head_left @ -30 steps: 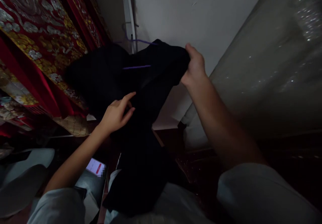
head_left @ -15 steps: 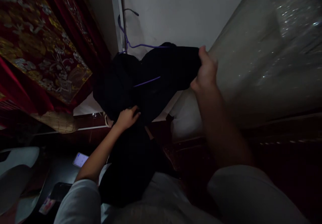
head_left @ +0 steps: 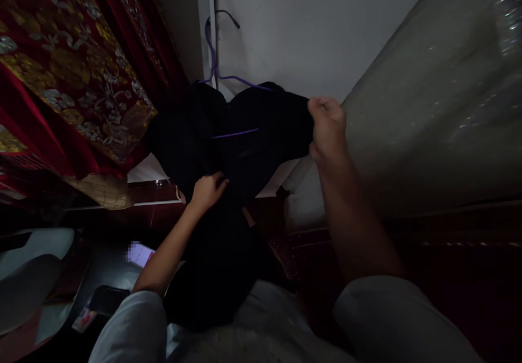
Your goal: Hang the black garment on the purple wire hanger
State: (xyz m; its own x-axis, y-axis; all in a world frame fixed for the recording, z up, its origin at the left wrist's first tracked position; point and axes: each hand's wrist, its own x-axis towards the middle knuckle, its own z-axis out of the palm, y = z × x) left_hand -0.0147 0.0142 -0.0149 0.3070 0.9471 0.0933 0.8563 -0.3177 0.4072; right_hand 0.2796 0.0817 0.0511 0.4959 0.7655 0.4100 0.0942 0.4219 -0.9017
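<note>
A black garment (head_left: pixel 253 156), apparently a shirt, hangs on a purple hanger (head_left: pixel 234 78) whose hook is caught at a narrow white upright edge. The hanger's lower bar shows across the open neck. My right hand (head_left: pixel 329 129) is closed on the end of the sleeve at the right and holds it out sideways. At the middle of the front, my left hand (head_left: pixel 209 190) has its fingers closed on the dark cloth. The lower part of the garment drapes toward my body; its folds are hard to make out in the dim light.
Red cloth with gold and silver embroidery (head_left: pixel 73 53) hangs at the left. A large plastic-wrapped bundle (head_left: pixel 416 107) leans at the right against a white wall (head_left: pixel 318 25). Low on the left are a lit phone (head_left: pixel 141 254), a dark case (head_left: pixel 108 299) and a pale chair (head_left: pixel 49 248).
My right hand has come down and slightly inward with the sleeve end, and its fingers are more curled. My left hand stays at the garment's front. The view has shifted slightly.
</note>
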